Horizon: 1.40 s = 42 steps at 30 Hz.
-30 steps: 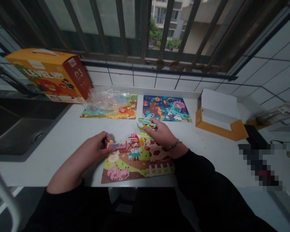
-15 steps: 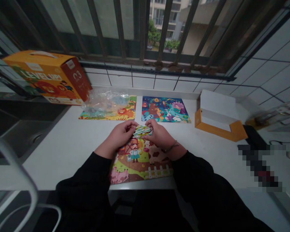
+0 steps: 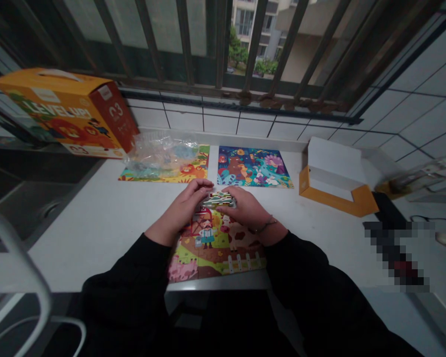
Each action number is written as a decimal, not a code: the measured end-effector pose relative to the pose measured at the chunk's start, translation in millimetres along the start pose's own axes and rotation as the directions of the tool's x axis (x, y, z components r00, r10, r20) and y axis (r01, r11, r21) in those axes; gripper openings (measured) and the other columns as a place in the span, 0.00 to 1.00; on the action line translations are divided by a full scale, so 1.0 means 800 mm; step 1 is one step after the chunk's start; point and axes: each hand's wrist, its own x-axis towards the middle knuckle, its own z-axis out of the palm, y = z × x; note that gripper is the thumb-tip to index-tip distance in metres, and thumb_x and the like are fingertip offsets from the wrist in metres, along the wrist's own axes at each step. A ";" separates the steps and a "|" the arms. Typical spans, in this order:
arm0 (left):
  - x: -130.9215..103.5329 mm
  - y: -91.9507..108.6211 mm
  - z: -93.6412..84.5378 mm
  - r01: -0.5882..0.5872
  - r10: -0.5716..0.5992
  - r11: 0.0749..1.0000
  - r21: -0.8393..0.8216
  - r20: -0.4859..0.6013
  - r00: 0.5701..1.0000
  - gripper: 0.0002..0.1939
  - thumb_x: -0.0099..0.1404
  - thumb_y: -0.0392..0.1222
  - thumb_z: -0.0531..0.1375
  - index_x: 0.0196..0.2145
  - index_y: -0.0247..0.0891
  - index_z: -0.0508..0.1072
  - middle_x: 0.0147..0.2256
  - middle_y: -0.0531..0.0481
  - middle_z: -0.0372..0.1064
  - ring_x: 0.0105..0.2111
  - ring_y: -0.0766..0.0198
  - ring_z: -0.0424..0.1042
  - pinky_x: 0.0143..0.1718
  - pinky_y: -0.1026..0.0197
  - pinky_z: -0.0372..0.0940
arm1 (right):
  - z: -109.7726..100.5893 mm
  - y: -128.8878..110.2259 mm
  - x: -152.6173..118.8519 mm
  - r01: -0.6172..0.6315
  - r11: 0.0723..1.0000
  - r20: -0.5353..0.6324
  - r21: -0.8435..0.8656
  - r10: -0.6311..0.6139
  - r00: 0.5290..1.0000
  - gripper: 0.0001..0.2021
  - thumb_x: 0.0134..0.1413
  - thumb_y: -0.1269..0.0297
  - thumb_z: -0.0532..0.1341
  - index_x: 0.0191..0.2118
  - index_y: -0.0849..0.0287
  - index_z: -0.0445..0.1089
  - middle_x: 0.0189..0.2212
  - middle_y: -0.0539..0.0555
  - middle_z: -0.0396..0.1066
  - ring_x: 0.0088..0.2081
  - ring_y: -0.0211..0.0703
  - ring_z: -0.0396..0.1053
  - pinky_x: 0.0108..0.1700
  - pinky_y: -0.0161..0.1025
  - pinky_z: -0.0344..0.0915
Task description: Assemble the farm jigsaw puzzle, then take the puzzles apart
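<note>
Between my two hands is a small stack of jigsaw puzzle pieces (image 3: pixel 219 199), seen mostly from its edges. My left hand (image 3: pixel 191 202) closes on the stack's left side, thumb toward me. From the right, my right hand (image 3: pixel 244 206) grips it between thumb and fingers. Just below the hands lies a farm jigsaw puzzle (image 3: pixel 215 248) with a farmer, a cow, a pig and a white fence. Its upper corners are partly hidden by my hands and wrists.
Farther back lie a lion puzzle (image 3: pixel 196 171) under clear plastic packaging (image 3: pixel 156 156) and a blue forest puzzle (image 3: pixel 250 166). An orange box (image 3: pixel 70 114) stands at the left by the sink (image 3: pixel 55 208). An open orange-and-white carton (image 3: pixel 338 193) is at the right.
The stack of pieces has tipped from showing its faces to showing more of its edges. My left fingers have shifted slightly up and over it.
</note>
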 end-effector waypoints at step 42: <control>0.005 0.001 0.037 0.020 -0.027 0.974 -0.227 -0.027 0.999 0.14 0.73 0.48 0.62 0.53 0.44 0.74 0.58 0.45 0.75 0.57 0.50 0.73 0.62 0.48 0.67 | 0.014 -0.006 0.002 0.144 0.989 0.003 0.023 -0.144 0.990 0.15 0.67 0.61 0.71 0.55 0.58 0.75 0.51 0.60 0.78 0.54 0.54 0.74 0.59 0.53 0.70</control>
